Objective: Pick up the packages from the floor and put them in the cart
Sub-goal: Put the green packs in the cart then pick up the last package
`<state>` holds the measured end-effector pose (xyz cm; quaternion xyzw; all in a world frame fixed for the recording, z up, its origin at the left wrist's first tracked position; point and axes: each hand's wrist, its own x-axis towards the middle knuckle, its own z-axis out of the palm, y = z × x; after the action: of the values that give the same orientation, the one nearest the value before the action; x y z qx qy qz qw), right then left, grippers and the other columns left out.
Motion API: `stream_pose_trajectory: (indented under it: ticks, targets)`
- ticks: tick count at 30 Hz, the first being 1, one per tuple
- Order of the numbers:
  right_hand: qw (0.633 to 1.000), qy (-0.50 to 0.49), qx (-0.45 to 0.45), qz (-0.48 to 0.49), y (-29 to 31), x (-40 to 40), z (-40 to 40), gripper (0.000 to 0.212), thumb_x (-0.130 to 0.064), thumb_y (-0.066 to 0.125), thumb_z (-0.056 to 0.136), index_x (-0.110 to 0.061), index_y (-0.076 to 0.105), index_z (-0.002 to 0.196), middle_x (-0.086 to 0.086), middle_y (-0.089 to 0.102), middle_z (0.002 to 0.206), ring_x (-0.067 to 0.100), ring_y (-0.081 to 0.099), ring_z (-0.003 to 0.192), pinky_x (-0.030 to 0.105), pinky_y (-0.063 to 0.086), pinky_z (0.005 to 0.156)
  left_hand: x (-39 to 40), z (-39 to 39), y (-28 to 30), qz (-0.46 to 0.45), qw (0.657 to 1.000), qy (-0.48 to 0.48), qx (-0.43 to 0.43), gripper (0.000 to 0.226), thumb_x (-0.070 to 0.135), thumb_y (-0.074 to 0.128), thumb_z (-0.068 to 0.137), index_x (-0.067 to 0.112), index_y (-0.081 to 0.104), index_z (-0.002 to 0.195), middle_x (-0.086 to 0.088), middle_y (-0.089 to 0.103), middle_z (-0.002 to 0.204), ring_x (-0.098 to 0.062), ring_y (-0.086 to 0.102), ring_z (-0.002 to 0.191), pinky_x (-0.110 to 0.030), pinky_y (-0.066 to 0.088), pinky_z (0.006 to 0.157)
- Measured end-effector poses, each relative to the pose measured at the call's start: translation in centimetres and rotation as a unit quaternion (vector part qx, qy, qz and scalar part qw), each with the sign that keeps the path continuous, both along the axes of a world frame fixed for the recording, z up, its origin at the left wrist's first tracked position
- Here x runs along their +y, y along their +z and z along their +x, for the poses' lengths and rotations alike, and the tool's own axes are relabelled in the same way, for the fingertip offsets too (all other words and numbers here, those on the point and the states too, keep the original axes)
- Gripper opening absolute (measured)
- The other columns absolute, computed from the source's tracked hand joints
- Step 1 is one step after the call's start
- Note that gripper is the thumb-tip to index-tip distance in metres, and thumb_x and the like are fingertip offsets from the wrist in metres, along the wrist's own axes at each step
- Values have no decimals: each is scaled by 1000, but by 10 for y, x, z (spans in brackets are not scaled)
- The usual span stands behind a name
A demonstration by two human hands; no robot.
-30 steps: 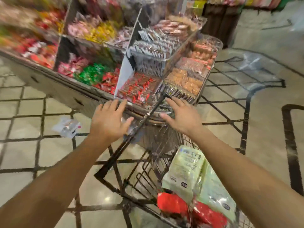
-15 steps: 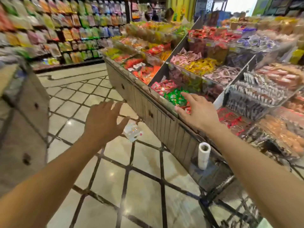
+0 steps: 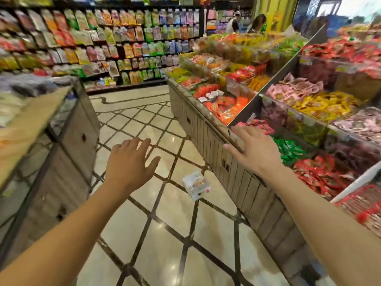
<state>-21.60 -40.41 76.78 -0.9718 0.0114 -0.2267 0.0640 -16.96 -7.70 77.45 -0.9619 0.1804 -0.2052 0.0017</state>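
A small white package (image 3: 195,184) lies on the tiled floor, close to the base of the snack display on the right. My left hand (image 3: 128,163) hovers open above the floor, to the left of the package and apart from it. My right hand (image 3: 252,149) is open too, fingers spread, over the front edge of the display. Neither hand holds anything. The cart is out of view.
A long tiered snack display (image 3: 226,162) with wooden panelling runs along the right. Another wooden counter (image 3: 61,145) stands on the left. A wall of hanging snack bags (image 3: 103,42) closes the aisle's far end, and two people (image 3: 247,23) stand behind the display.
The view has swung left, away from the cart and down the aisle. The cart has dropped out of sight. The white package now lies between my hands, nearer the centre.
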Motion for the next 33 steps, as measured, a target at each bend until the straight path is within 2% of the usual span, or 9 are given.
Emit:
stream_pose_trajectory:
  ticks: [4, 8, 11, 14, 18, 23, 26, 30, 33]
  targets:
    - [999, -7, -25, 42, 2, -12, 87, 72, -68, 38, 94, -17, 62, 139, 9, 71, 126, 34, 66, 118, 45, 56, 85, -17, 79, 3, -54, 999, -2, 7, 63, 55, 49, 95, 14, 57, 142, -16, 65, 134, -38, 61, 121, -54, 50, 98]
    - [997, 7, -28, 77, 8, -23, 164, 57, -55, 58, 99, -18, 58, 142, 12, 70, 124, 34, 64, 117, 43, 55, 77, -30, 155, 3, -77, 997, -10, 0, 61, 51, 53, 93, 9, 61, 137, -18, 68, 128, -40, 64, 114, -56, 53, 93]
    - [996, 7, -22, 82, 7, -30, 216, 55, -51, 59, 100, -19, 56, 145, 9, 66, 134, 31, 60, 125, 43, 54, 83, -42, 206, -4, -80, 996, -24, -10, 56, 46, 54, 93, 6, 64, 131, -20, 69, 122, -42, 66, 107, -55, 54, 87]
    - [996, 10, -15, 84, -7, -40, 268, 55, -51, 57, 100, -17, 56, 145, 9, 66, 134, 31, 60, 125, 45, 55, 85, -61, 254, -19, -73, 996, -53, -9, 50, 42, 55, 93, 6, 65, 125, -18, 69, 116, -40, 67, 99, -54, 54, 82]
    - [996, 4, -5, 94, -39, -50, 340, 60, -58, 42, 97, -16, 63, 134, 8, 70, 123, 34, 66, 112, 43, 56, 78, -86, 326, -49, -76, 995, -69, 10, 50, 41, 55, 91, 5, 68, 123, -19, 71, 113, -40, 68, 97, -53, 55, 82]
    - [995, -4, 52, 90, -80, -63, 444, 67, -61, 40, 96, -14, 61, 139, 10, 70, 123, 34, 64, 117, 42, 54, 81, -113, 445, -99, -69, 993, -83, 57, 44, 37, 60, 93, 7, 68, 123, -16, 71, 114, -37, 68, 99, -50, 55, 84]
    - [992, -3, 91, 85, -106, -69, 509, 53, -50, 55, 99, -12, 64, 136, 11, 71, 125, 35, 66, 116, 45, 56, 84, -131, 512, -127, -70, 989, -94, 89, 46, 38, 58, 89, 7, 69, 121, -13, 71, 106, -35, 69, 90, -46, 55, 78]
    - [987, -5, 136, 84, -153, -75, 585, 56, -52, 47, 98, -13, 63, 136, 12, 71, 122, 37, 66, 112, 50, 59, 80, -152, 589, -177, -82, 982, -112, 126, 46, 36, 56, 90, 8, 66, 125, -12, 70, 102, -34, 67, 86, -44, 53, 73]
    - [984, -3, 147, 101, -202, -81, 625, 51, -49, 52, 98, -15, 64, 134, 11, 71, 119, 37, 67, 110, 46, 58, 77, -168, 627, -229, -90, 977, -111, 159, 47, 36, 57, 90, 7, 66, 126, -11, 69, 99, -34, 66, 82, -43, 53, 70]
